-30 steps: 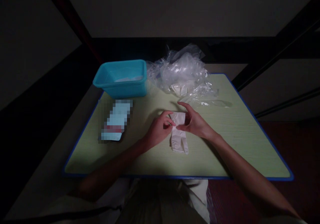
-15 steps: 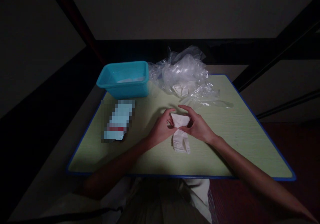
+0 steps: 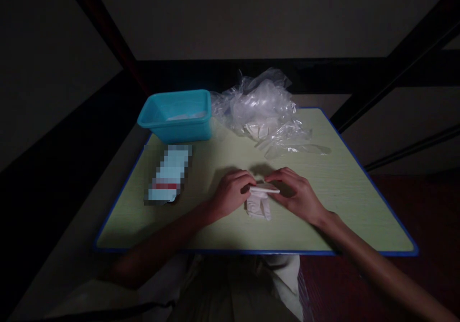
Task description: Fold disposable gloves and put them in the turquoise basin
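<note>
A small white cloth-like piece (image 3: 259, 203) lies on the pale green table (image 3: 334, 202), folded over at its far end. My left hand (image 3: 232, 192) pinches the left side of the fold, fingers curled. At the right side of the fold, my right hand (image 3: 298, 192) grips it with bent fingers. Both hands rest low on the tabletop, close together. What the white piece is exactly cannot be made out in the dim light.
A turquoise plastic tub (image 3: 178, 115) stands at the far left of the table. Crumpled clear plastic bags (image 3: 264, 109) lie at the far middle. A flat packet with a blurred face (image 3: 167, 173) sits left of my hands. A blue rim edges the table.
Both hands have come toward me and down, folding the far end of the white piece over onto itself. The piece now looks shorter.
</note>
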`<state>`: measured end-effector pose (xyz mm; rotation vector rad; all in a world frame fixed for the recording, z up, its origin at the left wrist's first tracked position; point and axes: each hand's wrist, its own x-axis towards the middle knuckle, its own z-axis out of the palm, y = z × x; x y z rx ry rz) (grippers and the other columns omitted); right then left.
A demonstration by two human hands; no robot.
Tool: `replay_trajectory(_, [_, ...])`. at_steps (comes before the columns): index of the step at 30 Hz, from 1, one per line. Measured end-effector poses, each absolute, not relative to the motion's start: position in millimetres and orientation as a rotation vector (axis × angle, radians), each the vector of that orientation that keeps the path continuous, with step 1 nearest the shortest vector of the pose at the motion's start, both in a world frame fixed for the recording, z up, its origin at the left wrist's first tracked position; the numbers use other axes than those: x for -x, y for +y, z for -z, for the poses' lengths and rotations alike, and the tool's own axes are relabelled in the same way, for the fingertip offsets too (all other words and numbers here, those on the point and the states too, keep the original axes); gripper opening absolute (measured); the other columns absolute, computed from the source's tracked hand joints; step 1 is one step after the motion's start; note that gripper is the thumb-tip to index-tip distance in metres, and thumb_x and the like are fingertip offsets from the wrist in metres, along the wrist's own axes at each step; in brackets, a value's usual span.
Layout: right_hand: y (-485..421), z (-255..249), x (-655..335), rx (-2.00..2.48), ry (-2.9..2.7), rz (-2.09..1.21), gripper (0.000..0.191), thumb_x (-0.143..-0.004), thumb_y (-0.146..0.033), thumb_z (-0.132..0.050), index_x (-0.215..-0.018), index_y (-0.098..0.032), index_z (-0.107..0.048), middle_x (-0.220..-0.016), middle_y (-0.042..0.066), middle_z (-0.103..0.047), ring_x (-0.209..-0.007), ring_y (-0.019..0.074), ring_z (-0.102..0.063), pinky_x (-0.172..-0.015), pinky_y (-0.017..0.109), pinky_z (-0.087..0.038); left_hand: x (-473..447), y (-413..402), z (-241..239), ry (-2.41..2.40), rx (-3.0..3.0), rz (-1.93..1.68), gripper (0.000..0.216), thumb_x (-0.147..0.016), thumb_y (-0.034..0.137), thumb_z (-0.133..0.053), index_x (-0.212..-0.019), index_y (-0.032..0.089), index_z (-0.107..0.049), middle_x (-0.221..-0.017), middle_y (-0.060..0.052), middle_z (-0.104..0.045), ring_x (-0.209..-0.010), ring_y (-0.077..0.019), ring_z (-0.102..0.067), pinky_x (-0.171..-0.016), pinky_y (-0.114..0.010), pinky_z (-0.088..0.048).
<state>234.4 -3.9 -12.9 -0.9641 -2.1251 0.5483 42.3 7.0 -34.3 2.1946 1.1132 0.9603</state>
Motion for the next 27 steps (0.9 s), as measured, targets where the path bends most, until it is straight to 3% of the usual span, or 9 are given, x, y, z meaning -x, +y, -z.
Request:
replay_trajectory(2, [-8.4,9.5,-238.5,0.917,-2.162,-0.513,0.008,-0.082,-0.017,-0.057,-0.088,-0.02,-0.061,-0.083,0.005,-0.064,-0.08,0.0187,-0.059,-0.07,0.033,-0.049,-41.7,5.8,33.4,1.045,-2.337,-0.927,0.018,-0.069,-0.001,-0.06,-0.07,0.017,-0.062,-0.074,-0.002,-0.065,-0.073,-0.0146,-0.06,-0.072,-0.026,-0.044])
replay_trajectory(8, [-25.6,8.6,-243.3,0.858,-2.26,-0.496,0.011,-0.087,-0.017,-0.052,-0.091,-0.02,-0.061,-0.085,0.006,-0.066,-0.079,0.018,-0.06,-0.067,0.033,-0.052,-38.2,3.5,31.1,0.914,-2.567,-0.855,0.018,-0.076,0.001,-0.055,-0.074,0.017,-0.063,-0.079,-0.003,-0.066,-0.076,-0.0153,-0.059,-0.075,-0.029,-0.045])
replay_trajectory(20, [-46.6,3.1,-226.0,0.789,-2.451,-0.124,0.027,-0.091,-0.014,-0.042,-0.085,-0.015,-0.068,-0.081,0.007,-0.067,-0.071,0.0185,-0.059,-0.06,0.033,-0.049,-21.9,2.0,32.1,0.699,-2.563,-0.869,0.023,-0.084,0.006,-0.046,-0.079,0.016,-0.066,-0.086,-0.008,-0.068,-0.08,-0.0152,-0.06,-0.076,-0.029,-0.048])
replay_trajectory(27, [-57.3,-1.1,-231.3,0.864,-2.481,-0.272,0.023,-0.09,-0.017,-0.045,-0.094,-0.017,-0.068,-0.085,0.007,-0.07,-0.074,0.0192,-0.063,-0.066,0.036,-0.052,-14.5,1.0,26.1,0.61,-2.55,-0.802,0.031,-0.082,0.004,-0.04,-0.08,0.016,-0.068,-0.097,-0.01,-0.068,-0.087,-0.0173,-0.06,-0.078,-0.034,-0.05])
